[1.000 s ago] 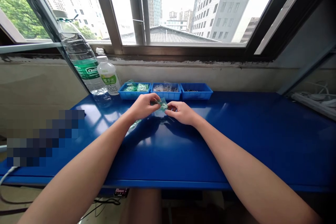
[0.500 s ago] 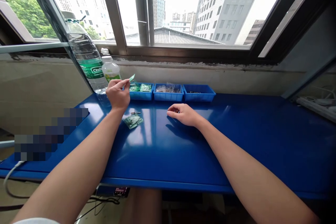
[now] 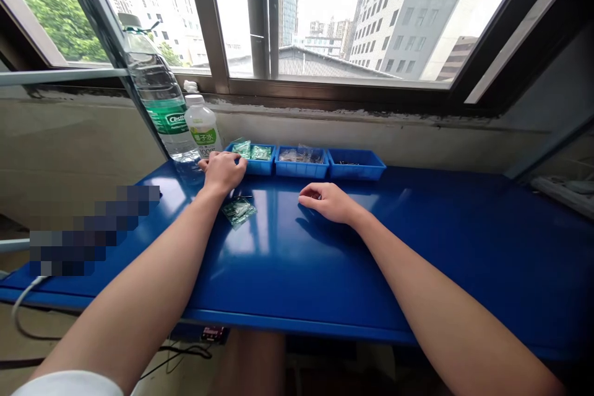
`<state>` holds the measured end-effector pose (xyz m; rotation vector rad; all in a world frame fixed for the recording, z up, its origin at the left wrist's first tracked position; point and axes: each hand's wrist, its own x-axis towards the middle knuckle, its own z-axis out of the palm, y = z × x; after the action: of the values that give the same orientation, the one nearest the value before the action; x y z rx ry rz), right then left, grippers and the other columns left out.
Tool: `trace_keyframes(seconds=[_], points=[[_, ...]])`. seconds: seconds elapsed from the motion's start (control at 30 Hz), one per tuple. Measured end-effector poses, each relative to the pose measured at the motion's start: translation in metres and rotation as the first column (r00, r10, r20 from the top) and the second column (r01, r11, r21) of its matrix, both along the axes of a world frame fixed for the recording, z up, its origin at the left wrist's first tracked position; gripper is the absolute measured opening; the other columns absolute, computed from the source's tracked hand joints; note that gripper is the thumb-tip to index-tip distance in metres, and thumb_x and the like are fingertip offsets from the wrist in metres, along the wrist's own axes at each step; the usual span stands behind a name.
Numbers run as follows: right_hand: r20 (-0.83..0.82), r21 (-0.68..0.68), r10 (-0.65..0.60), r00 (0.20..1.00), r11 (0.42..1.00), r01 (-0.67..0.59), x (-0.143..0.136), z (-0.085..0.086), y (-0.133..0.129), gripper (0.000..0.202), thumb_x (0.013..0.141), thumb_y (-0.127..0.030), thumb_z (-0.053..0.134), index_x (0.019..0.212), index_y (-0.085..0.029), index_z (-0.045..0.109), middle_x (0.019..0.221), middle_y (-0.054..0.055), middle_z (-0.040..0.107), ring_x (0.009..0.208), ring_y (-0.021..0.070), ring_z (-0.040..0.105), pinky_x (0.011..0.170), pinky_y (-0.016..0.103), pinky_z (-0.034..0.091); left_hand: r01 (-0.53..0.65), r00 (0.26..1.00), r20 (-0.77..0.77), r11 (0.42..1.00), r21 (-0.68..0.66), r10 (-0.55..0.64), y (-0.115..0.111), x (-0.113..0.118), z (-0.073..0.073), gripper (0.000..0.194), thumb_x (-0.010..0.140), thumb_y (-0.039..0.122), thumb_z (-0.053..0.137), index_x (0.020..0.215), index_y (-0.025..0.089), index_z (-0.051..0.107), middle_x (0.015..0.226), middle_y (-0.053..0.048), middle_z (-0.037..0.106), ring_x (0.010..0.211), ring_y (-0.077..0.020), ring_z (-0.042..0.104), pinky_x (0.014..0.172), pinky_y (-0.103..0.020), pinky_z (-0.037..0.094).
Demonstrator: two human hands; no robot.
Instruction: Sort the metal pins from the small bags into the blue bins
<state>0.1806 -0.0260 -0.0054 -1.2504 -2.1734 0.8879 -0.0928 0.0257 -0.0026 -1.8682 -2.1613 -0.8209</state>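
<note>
My left hand is at the front left of the left blue bin, palm down. Its fingers are apart, and no packet shows in them. Green-printed packets fill that bin, one standing up at its left side. On the table below the hand lies another clear packet with green contents, beside a thin dark piece that is partly hidden. My right hand rests on the tabletop, fingers curled towards the thumb. Something small and dark shows inside the curl, too hidden to name.
The middle blue bin holds clear bags, the right blue bin small dark pieces. A large water bottle and a white bottle stand at the back left. A blurred-out patch covers the table's left side.
My left hand has come down and slightly right, from holding a small green packet up to lying beside the left bin without it. My right hand has stayed in place.
</note>
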Motion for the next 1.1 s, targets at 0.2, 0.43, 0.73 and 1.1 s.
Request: trace_keyframes(seconds=[0.2,0.43,0.73,1.1], points=[[0.015,0.012,0.005,1.0,1.0,-0.005,0.001,-0.001,0.0,0.029,0.082,-0.043,0.058,0.093,-0.019,0.069,0.091,0.004,0.07,0.08,0.0153,0.06,0.068,0.026,0.045,0.083,0.992,-0.093,0.994,-0.076,-0.09,-0.017,0.0,0.029,0.034,0.074,0.034,0.052,0.096,0.018,0.073,0.105,-0.012,0.068,0.103,-0.0303,0.059,0.086,-0.038,0.045],[0.019,0.018,0.01,1.0,1.0,-0.01,0.001,0.001,-0.001,0.028,0.082,-0.041,0.059,0.093,-0.018,0.069,0.091,0.005,0.07,0.079,0.0158,0.061,0.068,0.026,0.045,0.256,0.941,-0.011,0.733,-0.63,-0.338,-0.033,-0.014,0.052,0.034,0.059,0.033,0.066,0.091,0.027,0.073,0.091,-0.002,0.073,0.079,-0.0223,0.065,0.06,-0.024,0.046],[0.032,0.02,0.013,0.999,1.0,-0.013,0.001,-0.001,0.001,0.03,0.082,-0.044,0.057,0.094,-0.018,0.069,0.09,0.004,0.069,0.079,0.0156,0.059,0.067,0.026,0.045,0.263,0.93,0.006,0.653,-0.71,-0.368,-0.03,-0.011,0.043,0.021,0.057,0.027,0.062,0.073,0.024,0.074,0.079,-0.003,0.073,0.076,-0.0232,0.064,0.06,-0.025,0.044],[-0.011,0.119,0.023,1.0,0.993,-0.022,0.0,-0.003,-0.001,0.029,0.082,-0.04,0.058,0.096,-0.017,0.069,0.087,0.004,0.069,0.073,0.0141,0.059,0.064,0.026,0.044,0.543,0.795,-0.005,0.715,-0.44,-0.607,-0.036,0.023,0.033,0.02,0.075,0.026,0.05,0.083,0.022,0.067,0.088,-0.003,0.071,0.08,-0.0198,0.063,0.068,-0.026,0.045]])
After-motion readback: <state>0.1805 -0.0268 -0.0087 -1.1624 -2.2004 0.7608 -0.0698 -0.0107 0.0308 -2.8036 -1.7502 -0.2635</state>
